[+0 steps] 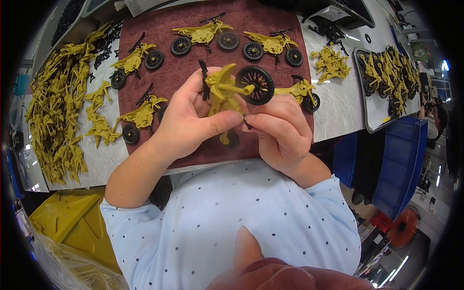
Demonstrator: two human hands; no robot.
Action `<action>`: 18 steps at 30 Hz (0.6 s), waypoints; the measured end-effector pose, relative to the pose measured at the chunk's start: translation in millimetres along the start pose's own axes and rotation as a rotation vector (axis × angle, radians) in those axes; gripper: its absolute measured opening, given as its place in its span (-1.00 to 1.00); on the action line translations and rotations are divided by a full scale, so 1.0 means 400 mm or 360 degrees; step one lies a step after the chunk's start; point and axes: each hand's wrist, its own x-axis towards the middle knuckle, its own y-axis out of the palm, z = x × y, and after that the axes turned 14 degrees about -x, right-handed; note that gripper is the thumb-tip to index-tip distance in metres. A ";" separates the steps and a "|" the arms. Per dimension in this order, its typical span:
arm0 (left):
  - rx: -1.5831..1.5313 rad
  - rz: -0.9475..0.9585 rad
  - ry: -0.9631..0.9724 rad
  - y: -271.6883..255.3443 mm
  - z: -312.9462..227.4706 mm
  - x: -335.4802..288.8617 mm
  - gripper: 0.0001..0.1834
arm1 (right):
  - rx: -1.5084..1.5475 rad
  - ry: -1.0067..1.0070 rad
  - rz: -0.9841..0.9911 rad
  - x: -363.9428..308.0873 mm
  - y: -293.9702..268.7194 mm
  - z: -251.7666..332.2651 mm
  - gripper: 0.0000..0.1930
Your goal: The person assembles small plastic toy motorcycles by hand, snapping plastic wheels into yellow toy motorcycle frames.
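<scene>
A yellow toy motorcycle (223, 96) is tilted up over the cloth, with my left hand (181, 121) closed around its body and the thumb pressed along its side. Its black spoked wheel (255, 86) points away to the right, and black handlebars (204, 79) stick out at the left. My right hand (285, 128) pinches a small black part (248, 123) between thumb and forefinger against the underside of the body. Fingertips hide where that part meets the body. Part of another wheel shows dimly below the hands.
Several yellow motorcycles with black wheels, one of them at the top (203, 34), stand on a dark red cloth (145, 19). A heap of yellow bodies (58, 106) lies left. At right are loose yellow parts (331, 63), a filled tray (374, 126) and blue bins (398, 164).
</scene>
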 end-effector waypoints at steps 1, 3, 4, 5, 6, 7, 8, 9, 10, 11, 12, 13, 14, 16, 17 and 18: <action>0.0000 0.0002 -0.0003 0.000 0.001 0.000 -0.38 | -0.0003 0.0002 -0.0002 -0.002 0.004 0.004 -0.72; -0.0076 -0.0062 -0.0020 -0.001 0.001 -0.002 -0.39 | -0.0116 -0.0071 -0.0072 -0.006 0.011 0.011 -0.74; -0.0074 -0.0062 -0.0021 -0.001 0.001 -0.003 -0.39 | -0.0116 -0.0071 -0.0074 -0.007 0.012 0.010 -0.74; -0.0028 -0.0062 0.0002 -0.001 0.003 -0.002 -0.38 | -0.0135 -0.0103 -0.0084 -0.008 0.013 0.008 -0.76; 0.0018 -0.0062 0.0024 -0.001 0.004 -0.002 -0.38 | -0.0153 -0.0136 -0.0094 -0.009 0.014 0.006 -0.78; 0.0018 -0.0061 0.0022 0.000 0.006 -0.002 -0.38 | -0.0155 -0.0134 -0.0094 -0.008 0.013 0.005 -0.78; 0.0020 -0.0060 0.0045 0.001 0.009 -0.002 -0.38 | -0.0116 -0.0124 -0.0102 -0.007 0.013 0.004 -0.78; 0.0022 -0.0058 0.0068 0.002 0.010 -0.002 -0.38 | -0.0077 -0.0113 -0.0109 -0.006 0.012 0.005 -0.77; 0.0022 -0.0058 0.0065 0.000 0.008 -0.001 -0.38 | -0.0078 -0.0111 -0.0109 -0.005 0.009 0.004 -0.77; -0.0077 -0.0022 -0.0018 -0.001 0.003 -0.001 -0.38 | 0.0053 0.0008 -0.0095 -0.005 0.006 0.005 -0.75; -0.0176 0.0014 -0.0100 -0.002 0.000 -0.001 -0.38 | 0.0184 0.0126 -0.0080 -0.005 0.003 0.006 -0.73; -0.0175 0.0015 -0.0103 -0.004 0.003 -0.003 -0.38 | 0.0264 0.0160 -0.0103 -0.002 0.006 0.011 -0.70; -0.0235 0.0046 -0.0077 -0.007 0.008 -0.004 -0.38 | 0.0266 0.0158 -0.0104 0.000 0.006 0.013 -0.70; -0.0294 0.0077 -0.0049 -0.008 0.009 -0.007 -0.38 | 0.0304 0.0180 -0.0114 0.001 0.008 0.016 -0.70; -0.0318 0.0064 -0.0059 -0.007 0.009 -0.010 -0.39 | 0.0303 0.0180 -0.0113 0.001 0.008 0.017 -0.70; -0.0342 0.0051 -0.0069 -0.006 0.009 -0.012 -0.39 | 0.0307 0.0190 -0.0113 0.001 0.009 0.017 -0.71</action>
